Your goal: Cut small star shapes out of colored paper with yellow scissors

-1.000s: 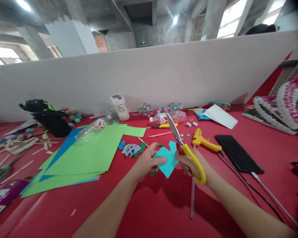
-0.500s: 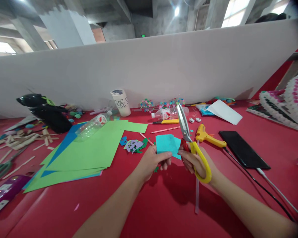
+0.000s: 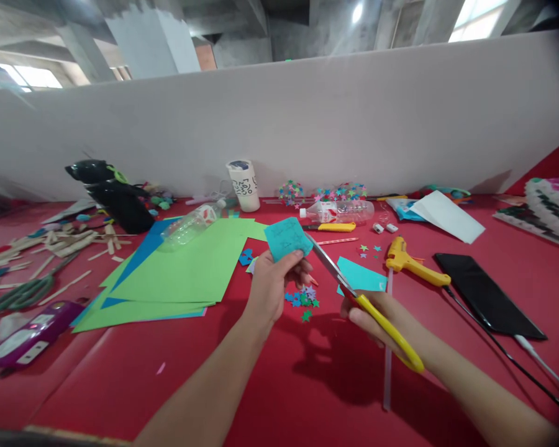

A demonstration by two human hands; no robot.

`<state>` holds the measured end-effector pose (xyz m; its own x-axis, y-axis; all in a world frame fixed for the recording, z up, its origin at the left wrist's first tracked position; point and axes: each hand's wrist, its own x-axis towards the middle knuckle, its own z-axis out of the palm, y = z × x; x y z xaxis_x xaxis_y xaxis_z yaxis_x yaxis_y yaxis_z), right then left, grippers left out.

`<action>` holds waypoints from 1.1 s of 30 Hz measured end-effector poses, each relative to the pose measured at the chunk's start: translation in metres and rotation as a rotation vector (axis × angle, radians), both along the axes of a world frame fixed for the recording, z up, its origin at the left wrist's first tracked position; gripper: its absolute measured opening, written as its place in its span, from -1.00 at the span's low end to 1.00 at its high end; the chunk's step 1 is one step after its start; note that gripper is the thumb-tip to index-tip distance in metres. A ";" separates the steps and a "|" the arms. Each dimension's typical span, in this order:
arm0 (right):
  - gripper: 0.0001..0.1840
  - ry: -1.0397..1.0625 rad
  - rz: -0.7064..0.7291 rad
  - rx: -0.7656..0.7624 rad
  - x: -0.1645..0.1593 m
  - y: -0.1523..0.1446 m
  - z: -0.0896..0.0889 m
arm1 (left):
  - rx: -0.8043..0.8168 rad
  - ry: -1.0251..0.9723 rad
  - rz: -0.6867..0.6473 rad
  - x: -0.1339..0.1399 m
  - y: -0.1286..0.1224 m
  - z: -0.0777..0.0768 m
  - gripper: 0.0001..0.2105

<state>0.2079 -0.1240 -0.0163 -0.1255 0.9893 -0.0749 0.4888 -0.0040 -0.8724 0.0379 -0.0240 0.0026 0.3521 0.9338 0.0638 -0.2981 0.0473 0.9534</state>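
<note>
Two hands are held above the red tabletop (image 3: 298, 385), each with something in it. A small teal paper piece (image 3: 285, 236) is pinched at its lower right part by the left hand (image 3: 282, 273), the thumb laid across its front and the fingers closed behind. Faint drawn lines can be made out on its face. By the right hand (image 3: 370, 316), the yellow-handled scissors (image 3: 339, 275) are gripped at the handles. Their long axis is set diagonally, from the handles at lower right to the tips at upper left, so the paper is found ahead of the blades, up and to the left of the right hand. The left hand is the nearer to it. The tips are brought to the paper's right edge; whether it is touched cannot be told. The blades are seen close together, though full closure cannot be confirmed. Below, small paper stars (image 3: 302, 297) are scattered. Another teal sheet (image 3: 362, 275) is laid flat behind the right hand, near the yellow hot glue gun (image 3: 415, 267).
</note>
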 end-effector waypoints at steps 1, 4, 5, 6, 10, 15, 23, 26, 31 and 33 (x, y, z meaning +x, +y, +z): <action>-0.59 0.001 0.003 0.003 0.000 0.000 0.000 | 0.002 0.004 0.002 0.000 0.000 0.000 -0.84; -0.61 -0.006 0.001 0.017 -0.001 0.000 -0.002 | 0.008 -0.003 0.000 0.000 -0.001 0.000 -0.84; -0.62 -0.011 -0.002 0.018 -0.001 0.000 -0.003 | 0.005 -0.006 -0.004 0.000 -0.001 0.001 -0.84; -0.63 -0.016 -0.010 0.015 -0.001 0.000 -0.003 | -0.002 -0.008 -0.009 -0.001 0.000 0.001 -0.84; -0.62 -0.040 -0.056 0.025 0.000 0.001 -0.007 | -0.027 -0.029 -0.008 -0.002 0.000 0.002 -0.84; -0.56 -0.051 -0.074 0.042 0.001 0.001 -0.008 | -0.033 -0.077 -0.018 -0.002 0.001 0.001 -0.85; -0.52 -0.075 -0.025 0.015 0.000 0.000 -0.008 | -0.036 -0.074 -0.014 -0.002 0.004 -0.002 -0.85; -0.49 -0.067 -0.019 0.017 -0.001 0.001 -0.008 | -0.045 -0.063 -0.030 -0.001 0.003 -0.001 -0.83; -0.46 -0.030 -0.057 0.023 -0.005 0.000 -0.003 | -0.056 -0.075 -0.038 0.001 0.001 0.000 -0.84; -0.46 -0.029 -0.059 0.028 -0.007 -0.001 -0.001 | -0.048 -0.087 -0.040 0.001 0.000 0.000 -0.85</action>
<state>0.2011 -0.1251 -0.0174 -0.0647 0.9966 -0.0503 0.5135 -0.0100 -0.8580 0.0386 -0.0239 0.0025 0.3844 0.9217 0.0514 -0.3765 0.1056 0.9204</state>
